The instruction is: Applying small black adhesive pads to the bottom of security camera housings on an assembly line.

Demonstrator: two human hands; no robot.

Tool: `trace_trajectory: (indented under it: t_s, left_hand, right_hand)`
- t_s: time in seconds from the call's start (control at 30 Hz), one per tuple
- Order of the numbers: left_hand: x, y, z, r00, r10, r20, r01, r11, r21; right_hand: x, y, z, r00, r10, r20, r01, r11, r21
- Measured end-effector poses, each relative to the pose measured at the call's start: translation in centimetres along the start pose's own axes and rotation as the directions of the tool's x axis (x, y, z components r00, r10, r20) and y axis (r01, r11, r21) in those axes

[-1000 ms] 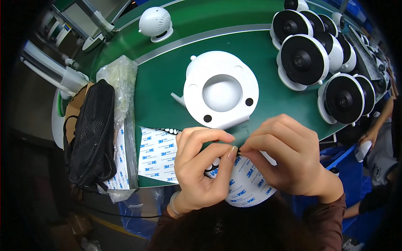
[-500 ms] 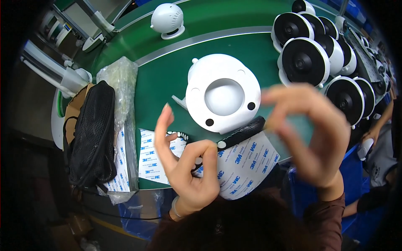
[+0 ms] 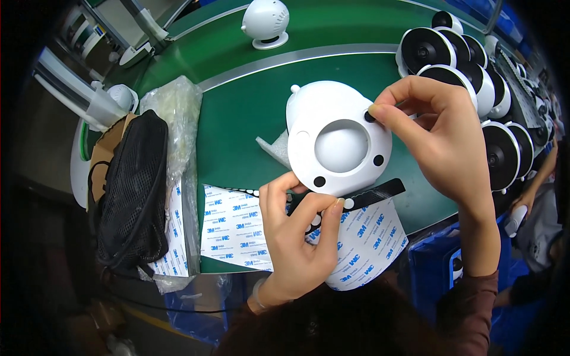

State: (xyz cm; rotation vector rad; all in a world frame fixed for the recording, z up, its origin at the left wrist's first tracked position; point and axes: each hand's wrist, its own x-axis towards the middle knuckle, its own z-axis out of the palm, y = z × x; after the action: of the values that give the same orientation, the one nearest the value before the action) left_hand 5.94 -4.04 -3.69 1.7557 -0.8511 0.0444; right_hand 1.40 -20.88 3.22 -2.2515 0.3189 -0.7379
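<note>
A white round housing [image 3: 303,113] lies with its underside up, a ring-shaped opening in the middle showing a pale dome. Two round black pads [image 3: 378,160] sit on its near side. At the far right of the ring, my right hand [image 3: 445,133] pinches another black pad [image 3: 369,116] against the surface between thumb and index finger. My left hand [image 3: 303,243] pinches a black strip with white dots [image 3: 383,192] just in front of the housing, its other fingers near the housing's edge. Printed white backing sheet [image 3: 365,252] lies under the strip and the left hand.
Several white units with black round faces [image 3: 424,50] crowd the right side. Another white unit [image 3: 265,24] stands at the back. On the left are a black mesh pouch [image 3: 133,190] and clear plastic wrap [image 3: 178,113]. Grey foam [image 3: 274,148] touches the housing. Another person's hand [image 3: 522,202] shows far right.
My right hand has moved left and away from me to the housing, bringing a black pad to its far-right spot. My left hand's raised fingers have curled down; the strip has shifted slightly right.
</note>
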Motion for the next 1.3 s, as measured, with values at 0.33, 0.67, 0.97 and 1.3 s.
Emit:
trace_trajectory:
  t_s: [0.33,0.67,0.97,1.3]
  left_hand:
    - [0.5,-0.6,0.1,0.995,0.102,0.015,-0.102,0.995,0.002]
    - [0.1,-0.6,-1.6,0.997,0.075,0.03,-0.074,0.997,-0.036]
    - [-0.1,-1.4,-2.4,0.992,0.013,0.122,0.0,0.995,-0.101]
    - [-0.4,-1.5,-3.0,0.983,-0.037,0.179,0.05,0.997,-0.064]
  right_hand:
    - [0.9,0.3,-0.3,0.999,0.012,0.029,-0.009,0.997,-0.076]
    - [9.2,2.9,0.2,0.988,-0.112,-0.105,0.089,0.975,-0.202]
    - [23.9,10.6,9.0,0.948,0.277,-0.158,-0.315,0.894,-0.318]
    - [26.7,10.7,6.6,0.829,0.56,0.005,-0.559,0.829,-0.013]
